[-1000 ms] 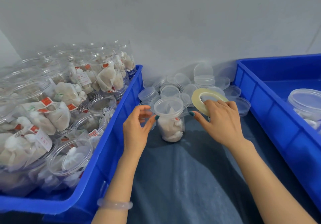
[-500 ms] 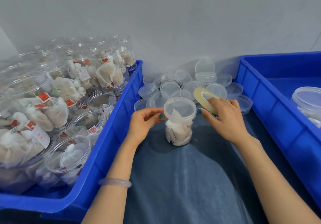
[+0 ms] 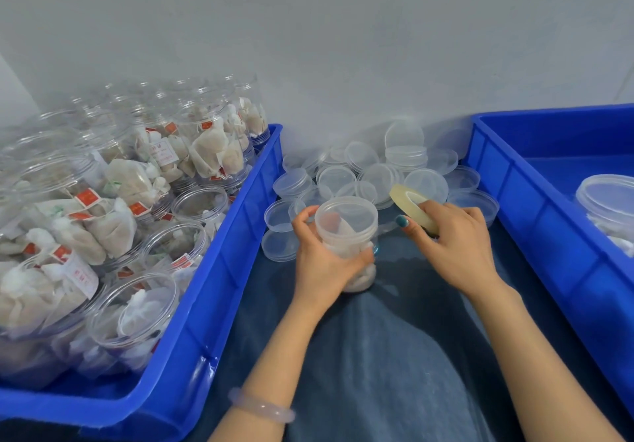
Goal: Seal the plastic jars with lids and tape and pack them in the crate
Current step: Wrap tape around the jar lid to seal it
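Centre frame, my left hand (image 3: 319, 263) curls its fingers round the lidded jar (image 3: 346, 225) — upright, steady. Just right of the lid, near but apart, my right hand (image 3: 456, 246) pinches the tape roll (image 3: 399, 198), thumb aimed at the jar — the nearer hand for taping. The right crate (image 3: 507, 208) waits at the frame's right edge.

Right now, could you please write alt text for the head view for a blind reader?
A person's left hand grips a lidded jar on a cloth while the right hand holds a tape roll beside it. Loose lids lie behind; the left crate holds many open jars, the right crate a closed jar.
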The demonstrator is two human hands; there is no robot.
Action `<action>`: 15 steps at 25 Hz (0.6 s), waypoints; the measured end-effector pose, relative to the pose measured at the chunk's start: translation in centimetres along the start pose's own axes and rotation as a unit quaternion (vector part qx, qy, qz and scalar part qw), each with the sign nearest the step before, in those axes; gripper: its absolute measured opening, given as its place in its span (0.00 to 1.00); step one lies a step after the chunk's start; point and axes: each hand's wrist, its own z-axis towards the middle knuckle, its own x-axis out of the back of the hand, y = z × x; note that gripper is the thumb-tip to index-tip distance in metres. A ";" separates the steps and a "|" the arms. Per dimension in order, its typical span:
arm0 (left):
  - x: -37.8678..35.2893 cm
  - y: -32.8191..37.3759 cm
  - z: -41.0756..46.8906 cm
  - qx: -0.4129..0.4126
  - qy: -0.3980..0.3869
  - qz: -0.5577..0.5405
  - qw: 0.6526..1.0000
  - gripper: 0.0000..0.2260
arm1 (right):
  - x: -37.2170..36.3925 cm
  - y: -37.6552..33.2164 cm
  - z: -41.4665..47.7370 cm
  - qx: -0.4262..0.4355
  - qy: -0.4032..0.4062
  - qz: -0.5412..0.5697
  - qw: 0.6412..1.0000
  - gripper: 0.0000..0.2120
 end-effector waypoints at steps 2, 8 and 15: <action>1.3 -1.1 0.6 0.025 -0.074 -0.091 0.993 0.40 | 0.4 -0.5 -0.1 0.001 0.001 0.002 1.000 0.31; 2.6 -1.2 0.5 0.077 -0.193 -0.235 0.949 0.40 | 1.4 -2.8 0.2 -0.029 -0.028 0.035 0.999 0.36; 3.6 -0.7 0.1 0.097 -0.267 -0.266 0.921 0.25 | 3.3 -3.7 0.8 -0.090 -0.248 0.097 0.960 0.39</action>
